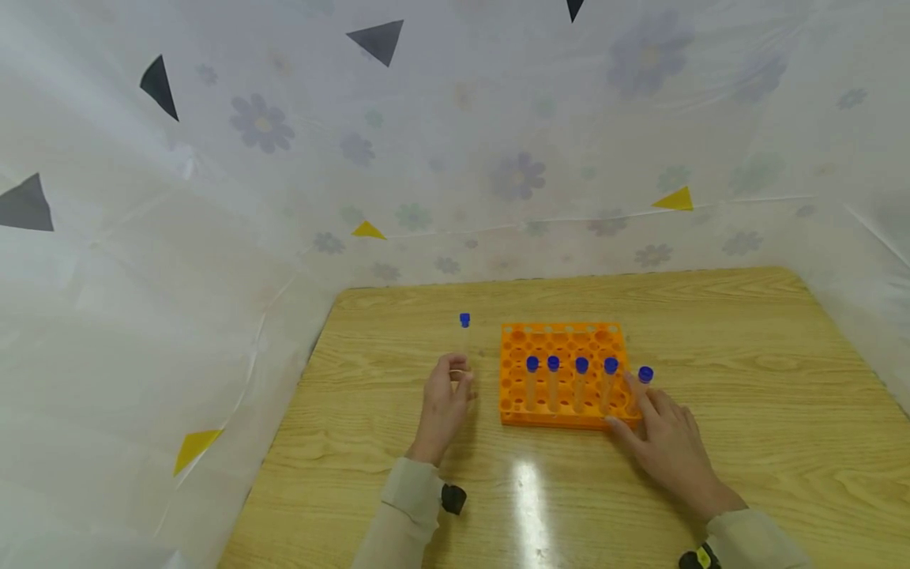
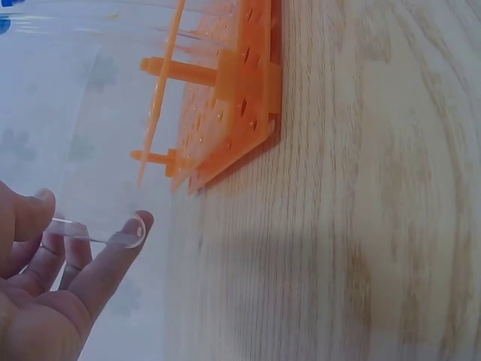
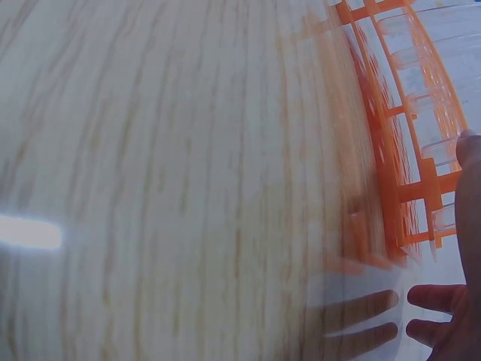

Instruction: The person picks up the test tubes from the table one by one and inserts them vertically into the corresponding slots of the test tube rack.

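A clear test tube [image 2: 98, 235] with a blue cap [image 1: 465, 319] stands upright in my left hand [image 1: 442, 407], pinched between thumb and fingers. Its rounded bottom rests by a fingertip in the left wrist view, above the table. To the right lies an orange test tube rack [image 1: 508, 371], with several blue-capped tubes [image 1: 581, 375] in a row along its near side. My right hand [image 1: 671, 442] is at the rack's right front corner, beside the rightmost tube [image 1: 644, 376]. One digit touches the rack in the right wrist view, while two other fingers [image 3: 436, 297] extend straight, apart from it.
The wood-grain table [image 1: 398, 332] extends around the rack. White flowered sheeting [image 1: 441, 158] hangs behind it and at both sides, with yellow and dark triangles on it. A bright light reflection lies on the table in front of the rack.
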A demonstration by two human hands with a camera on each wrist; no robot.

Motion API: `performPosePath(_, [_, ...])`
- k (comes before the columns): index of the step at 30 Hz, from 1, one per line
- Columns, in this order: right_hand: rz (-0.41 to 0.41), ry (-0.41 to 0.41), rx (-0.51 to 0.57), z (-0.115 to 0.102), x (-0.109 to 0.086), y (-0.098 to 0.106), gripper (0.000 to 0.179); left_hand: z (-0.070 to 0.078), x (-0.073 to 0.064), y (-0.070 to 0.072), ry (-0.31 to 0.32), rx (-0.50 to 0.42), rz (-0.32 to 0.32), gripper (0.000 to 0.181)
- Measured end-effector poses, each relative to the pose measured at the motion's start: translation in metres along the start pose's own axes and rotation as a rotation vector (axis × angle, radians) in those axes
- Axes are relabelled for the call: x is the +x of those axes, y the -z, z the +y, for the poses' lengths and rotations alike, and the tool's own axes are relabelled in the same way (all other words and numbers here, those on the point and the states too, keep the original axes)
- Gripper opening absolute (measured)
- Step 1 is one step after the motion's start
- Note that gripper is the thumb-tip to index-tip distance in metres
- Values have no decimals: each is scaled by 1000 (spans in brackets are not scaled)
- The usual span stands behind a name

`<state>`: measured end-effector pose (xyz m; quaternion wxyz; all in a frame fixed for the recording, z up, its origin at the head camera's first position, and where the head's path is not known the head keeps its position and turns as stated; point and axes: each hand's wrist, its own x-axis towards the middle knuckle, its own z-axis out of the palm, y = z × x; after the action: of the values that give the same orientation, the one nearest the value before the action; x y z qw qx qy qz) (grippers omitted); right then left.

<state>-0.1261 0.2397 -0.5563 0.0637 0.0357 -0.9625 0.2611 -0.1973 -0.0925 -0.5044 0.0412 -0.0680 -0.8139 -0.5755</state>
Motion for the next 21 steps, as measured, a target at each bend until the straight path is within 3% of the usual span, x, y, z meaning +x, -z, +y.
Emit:
performPosePath(6, [4,4,0,-1,0,0,81,4,-1,-2,-132,140,-1,29])
performPosePath(9, [8,9,-1,0,0,0,81,6,-2,-2,-155,158,-17,30])
performPosePath(14, [21,17,0,1,1,-2,81,9,-4,-3,-149,110,-33,29])
performPosePath(21, [7,4,4,0,0,-1,81,12,-5,-9,-204,-26,-29,26])
